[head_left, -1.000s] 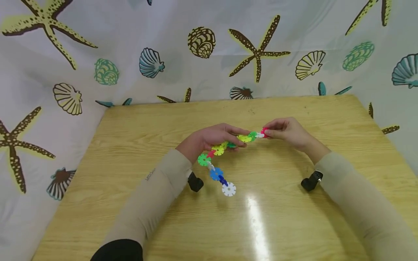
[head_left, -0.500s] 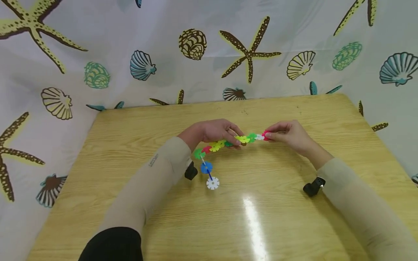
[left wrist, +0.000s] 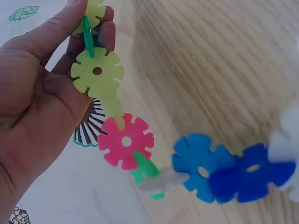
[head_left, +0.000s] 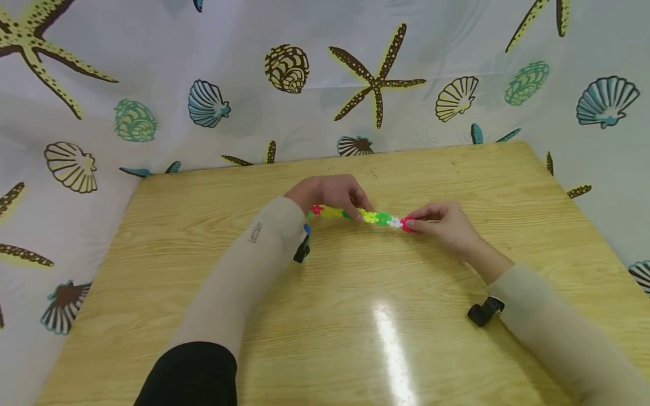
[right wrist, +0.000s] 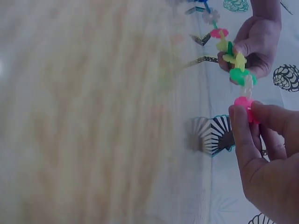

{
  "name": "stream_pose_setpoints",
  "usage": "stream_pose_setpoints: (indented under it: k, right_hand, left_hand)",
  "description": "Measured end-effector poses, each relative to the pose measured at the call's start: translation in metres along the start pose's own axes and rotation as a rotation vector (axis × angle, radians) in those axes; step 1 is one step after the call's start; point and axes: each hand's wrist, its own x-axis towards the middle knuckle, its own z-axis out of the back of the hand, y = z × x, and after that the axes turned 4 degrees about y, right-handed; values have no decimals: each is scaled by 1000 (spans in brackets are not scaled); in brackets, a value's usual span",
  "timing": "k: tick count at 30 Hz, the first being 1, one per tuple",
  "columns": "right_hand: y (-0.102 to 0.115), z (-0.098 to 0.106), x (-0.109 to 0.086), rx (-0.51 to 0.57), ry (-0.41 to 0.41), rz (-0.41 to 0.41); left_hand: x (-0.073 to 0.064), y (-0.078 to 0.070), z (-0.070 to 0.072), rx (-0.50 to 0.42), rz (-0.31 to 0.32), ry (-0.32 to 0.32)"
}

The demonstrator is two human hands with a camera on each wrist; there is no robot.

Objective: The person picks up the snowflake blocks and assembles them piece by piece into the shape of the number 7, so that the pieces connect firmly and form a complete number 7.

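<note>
A chain of slotted, flower-shaped plastic discs stretches between my hands above the table. My right hand (head_left: pixel 449 228) pinches the pink disc (head_left: pixel 406 224) at one end, with a white disc (head_left: pixel 394 222) and a green disc (head_left: pixel 383 218) beside it. Farther along, my left hand (head_left: pixel 337 192) holds the chain by a yellow disc (left wrist: pixel 96 11) between thumb and fingers. Past that hand, the left wrist view has another yellow disc (left wrist: pixel 105 77), a pink disc (left wrist: pixel 112 144), a light blue disc (left wrist: pixel 194 158), a dark blue disc (left wrist: pixel 238 179) and a blurred white disc (left wrist: pixel 286 135). The left sleeve mostly hides this end in the head view.
The wooden table (head_left: pixel 431 338) spreads under both arms, with a streak of glare. A white cloth (head_left: pixel 244 34) printed with starfish and shells hangs along its back and sides. A small black camera (head_left: pixel 479 314) sits on the right wrist.
The chain's trailing blue and white end has swung left, behind the left wrist. My left hand has turned and moved slightly farther away; the right hand has come slightly nearer. The head view has shifted.
</note>
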Motion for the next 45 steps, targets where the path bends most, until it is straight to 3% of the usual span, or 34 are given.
stream_pose_setpoints:
  k: [7, 14, 20, 28, 38, 45]
  right_hand:
    - [-3, -23, -8, 45, -71, -32]
    - [0, -48, -13, 169, -131, -77]
    - [5, -55, -16, 18, -213, -98]
    - [5, -56, -29, -79, -162, -134]
    - [8, -67, -43, -168, -69, -157]
    - [13, -72, -50, -203, -30, -181]
  left_hand:
    - [8, 7, 5, 65, -29, 25]
    - [15, 14, 10, 142, -15, 113]
    - [19, 10, 14, 190, -64, 86]
    - [33, -3, 7, 237, -135, 105]
    - [46, -25, -4, 319, -154, 138]
    - [53, -28, -16, 332, -171, 140]
